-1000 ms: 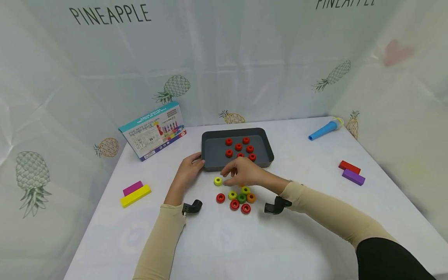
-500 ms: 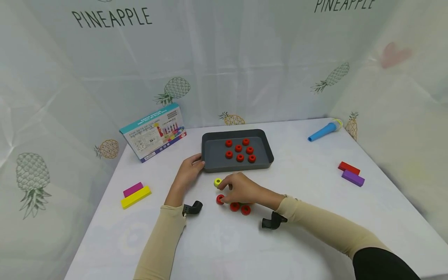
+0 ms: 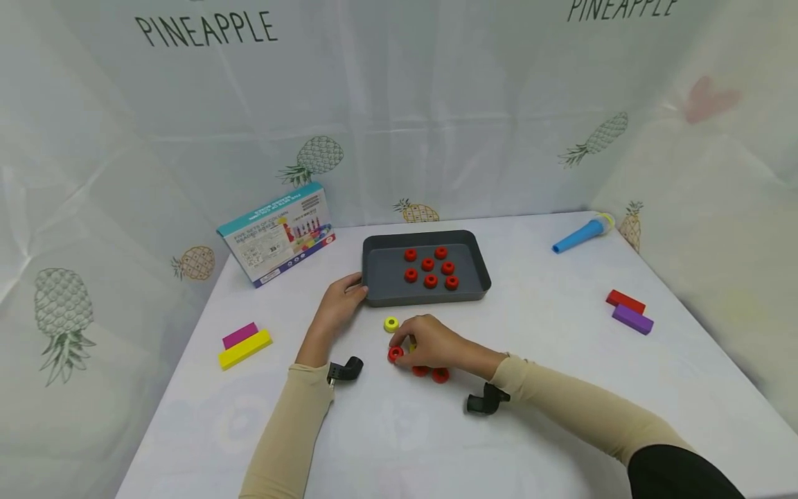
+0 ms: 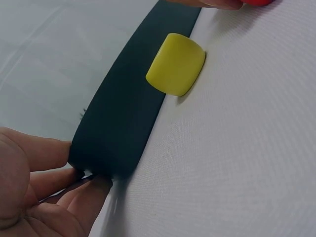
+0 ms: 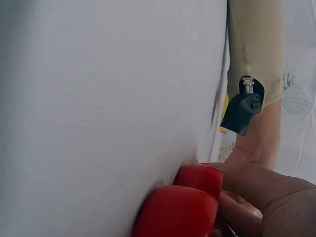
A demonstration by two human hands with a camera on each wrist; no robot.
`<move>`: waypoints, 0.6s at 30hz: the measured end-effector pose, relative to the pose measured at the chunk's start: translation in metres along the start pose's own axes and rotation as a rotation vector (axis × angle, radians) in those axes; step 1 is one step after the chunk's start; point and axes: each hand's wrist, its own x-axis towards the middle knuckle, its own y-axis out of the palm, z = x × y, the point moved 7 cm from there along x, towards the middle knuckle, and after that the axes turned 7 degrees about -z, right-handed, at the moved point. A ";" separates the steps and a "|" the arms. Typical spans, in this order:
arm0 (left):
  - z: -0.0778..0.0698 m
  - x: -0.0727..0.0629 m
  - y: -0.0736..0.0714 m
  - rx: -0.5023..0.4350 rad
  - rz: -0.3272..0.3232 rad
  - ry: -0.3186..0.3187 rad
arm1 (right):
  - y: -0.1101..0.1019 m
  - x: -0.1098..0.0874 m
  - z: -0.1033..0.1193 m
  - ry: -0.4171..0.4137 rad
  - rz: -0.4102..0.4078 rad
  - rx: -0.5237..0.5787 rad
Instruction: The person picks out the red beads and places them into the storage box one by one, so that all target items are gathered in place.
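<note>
My left hand [image 3: 339, 305] grips the left end of a dark grey tray [image 3: 427, 303], with thumb and fingers about its edge in the left wrist view. Several red beads sit apart from each other inside the tray. In front of it, my right hand [image 3: 430, 342] pinches a red bead [image 3: 395, 354] between thumb and finger, low at the tabletop. Two more red beads, one of them a bead [image 3: 440, 375] at the right, show below this hand. A yellow bead [image 3: 391, 324] stands between the hands. Other beads under the right hand are mostly hidden.
A printed box [image 3: 278, 235] leans at the back left. A yellow block [image 3: 245, 350] and a magenta block lie at the left. Red and purple blocks [image 3: 632, 319] lie at the right, with a blue toy microphone [image 3: 578, 235] behind them. Patterned cloth hangs behind the table.
My right hand has come down from near the tray's front edge toward the nearer beads and now pinches a red one. The left hand stays on the tray.
</note>
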 end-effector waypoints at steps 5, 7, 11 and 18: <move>-0.001 0.001 0.001 0.003 0.000 0.000 | 0.001 -0.001 -0.002 -0.006 -0.005 0.001; -0.002 0.001 0.000 0.000 -0.001 -0.004 | 0.000 0.000 -0.002 -0.008 -0.007 0.003; -0.001 0.001 0.000 0.002 -0.001 -0.002 | 0.000 0.000 -0.002 -0.006 0.000 -0.002; -0.001 0.000 -0.001 0.028 -0.001 0.002 | -0.005 0.004 -0.003 -0.002 0.008 0.018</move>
